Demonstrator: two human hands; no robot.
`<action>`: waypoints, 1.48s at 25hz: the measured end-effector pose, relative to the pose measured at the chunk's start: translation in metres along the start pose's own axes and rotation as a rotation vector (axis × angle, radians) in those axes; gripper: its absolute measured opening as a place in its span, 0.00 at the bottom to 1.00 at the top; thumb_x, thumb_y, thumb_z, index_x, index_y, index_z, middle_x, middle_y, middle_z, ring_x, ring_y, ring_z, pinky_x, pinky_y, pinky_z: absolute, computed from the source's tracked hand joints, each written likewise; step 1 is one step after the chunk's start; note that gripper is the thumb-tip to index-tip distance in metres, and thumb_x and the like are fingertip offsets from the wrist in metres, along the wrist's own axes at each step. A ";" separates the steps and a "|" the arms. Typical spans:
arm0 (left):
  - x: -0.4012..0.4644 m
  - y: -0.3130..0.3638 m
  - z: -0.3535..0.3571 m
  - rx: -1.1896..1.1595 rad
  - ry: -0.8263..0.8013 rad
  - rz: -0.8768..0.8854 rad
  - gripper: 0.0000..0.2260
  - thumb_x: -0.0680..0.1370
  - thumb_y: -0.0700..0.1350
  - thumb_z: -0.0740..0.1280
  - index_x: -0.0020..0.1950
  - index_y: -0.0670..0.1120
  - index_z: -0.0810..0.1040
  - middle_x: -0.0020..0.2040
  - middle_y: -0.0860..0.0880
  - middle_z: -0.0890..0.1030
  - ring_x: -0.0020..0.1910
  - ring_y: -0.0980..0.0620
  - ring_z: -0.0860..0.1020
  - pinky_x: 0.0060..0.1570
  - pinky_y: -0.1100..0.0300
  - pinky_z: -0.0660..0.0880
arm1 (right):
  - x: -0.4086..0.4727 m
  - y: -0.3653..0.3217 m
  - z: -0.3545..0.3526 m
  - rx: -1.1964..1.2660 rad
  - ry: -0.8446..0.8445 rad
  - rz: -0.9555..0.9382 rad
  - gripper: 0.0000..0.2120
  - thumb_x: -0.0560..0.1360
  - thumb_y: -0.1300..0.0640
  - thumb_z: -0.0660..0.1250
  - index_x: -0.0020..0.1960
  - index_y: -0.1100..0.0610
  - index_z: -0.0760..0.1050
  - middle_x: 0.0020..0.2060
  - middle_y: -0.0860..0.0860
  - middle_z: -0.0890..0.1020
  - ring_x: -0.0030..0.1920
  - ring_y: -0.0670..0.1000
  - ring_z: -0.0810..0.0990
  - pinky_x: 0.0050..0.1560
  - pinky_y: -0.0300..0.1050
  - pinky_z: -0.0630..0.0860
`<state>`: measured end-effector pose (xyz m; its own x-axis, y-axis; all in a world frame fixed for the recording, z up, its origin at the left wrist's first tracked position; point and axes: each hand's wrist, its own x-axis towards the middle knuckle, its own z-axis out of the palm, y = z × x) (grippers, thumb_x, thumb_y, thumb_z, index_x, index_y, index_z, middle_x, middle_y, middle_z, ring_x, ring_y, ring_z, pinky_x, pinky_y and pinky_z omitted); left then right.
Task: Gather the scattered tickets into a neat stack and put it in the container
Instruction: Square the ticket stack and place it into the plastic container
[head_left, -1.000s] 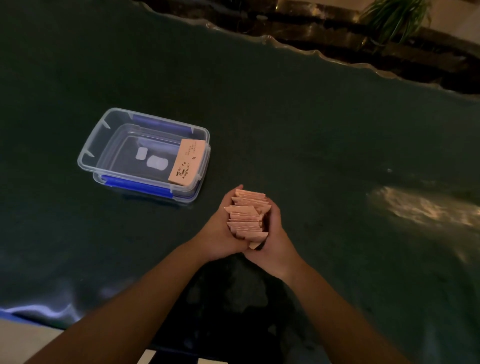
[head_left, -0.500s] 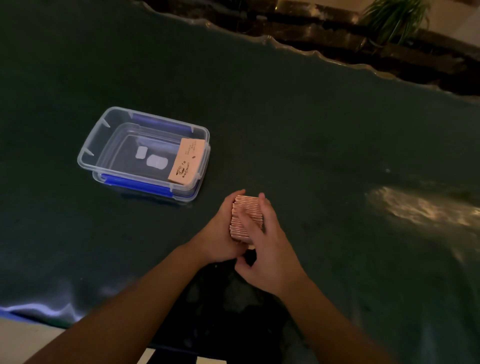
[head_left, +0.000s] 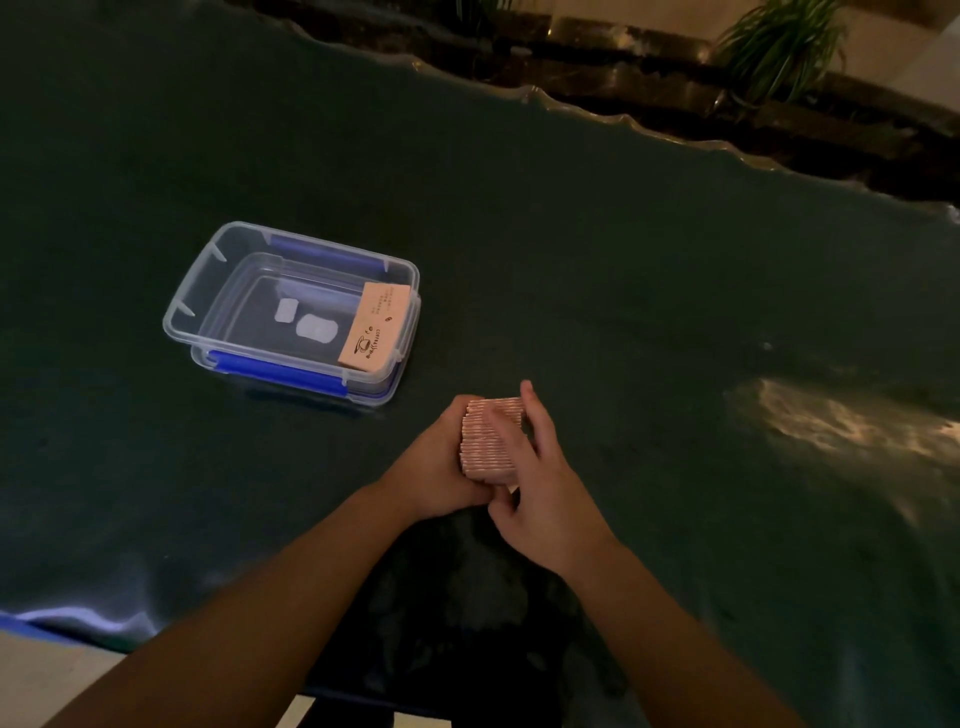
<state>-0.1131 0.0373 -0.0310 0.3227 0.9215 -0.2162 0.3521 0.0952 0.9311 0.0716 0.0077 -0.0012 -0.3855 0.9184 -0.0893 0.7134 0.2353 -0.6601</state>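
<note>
Thick squared stack of pink paper tickets (head_left: 488, 441) standing on edge, ribbed edges up, left hand (head_left: 441, 467) and right hand (head_left: 540, 493) closed around it, clear rectangular plastic container (head_left: 228, 249) with blue clips beyond-left on dark glossy desk (head_left: 571, 260), one printed ticket (head_left: 376, 328) leaning inside.

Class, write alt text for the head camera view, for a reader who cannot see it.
Two bare hands, left hand and right hand, press a squared stack of pink tickets together on a dark green table. To the left stands an open clear plastic container with blue clips, one ticket leaning inside it.
</note>
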 end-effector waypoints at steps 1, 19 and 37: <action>0.000 0.001 -0.002 0.006 0.008 -0.019 0.41 0.64 0.42 0.84 0.71 0.54 0.67 0.62 0.57 0.80 0.60 0.64 0.79 0.56 0.68 0.76 | 0.000 0.001 0.001 0.104 0.027 0.028 0.50 0.74 0.63 0.74 0.84 0.35 0.51 0.86 0.42 0.41 0.79 0.44 0.69 0.63 0.35 0.78; -0.008 0.006 -0.022 -0.261 0.056 -0.164 0.43 0.59 0.48 0.88 0.69 0.61 0.72 0.63 0.54 0.83 0.63 0.55 0.81 0.60 0.50 0.80 | -0.008 0.041 0.005 0.770 0.098 0.423 0.55 0.62 0.62 0.81 0.79 0.31 0.60 0.69 0.42 0.80 0.68 0.41 0.81 0.63 0.43 0.82; 0.012 -0.028 -0.011 0.452 0.005 -0.133 0.62 0.64 0.58 0.81 0.82 0.56 0.38 0.80 0.46 0.61 0.79 0.44 0.58 0.77 0.43 0.48 | 0.012 0.070 0.018 -0.074 -0.119 0.230 0.56 0.74 0.47 0.71 0.85 0.47 0.33 0.87 0.49 0.49 0.86 0.52 0.42 0.82 0.67 0.36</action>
<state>-0.1291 0.0501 -0.0559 0.2450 0.9144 -0.3221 0.7377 0.0398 0.6739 0.1062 0.0298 -0.0616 -0.2710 0.9077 -0.3203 0.8292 0.0512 -0.5566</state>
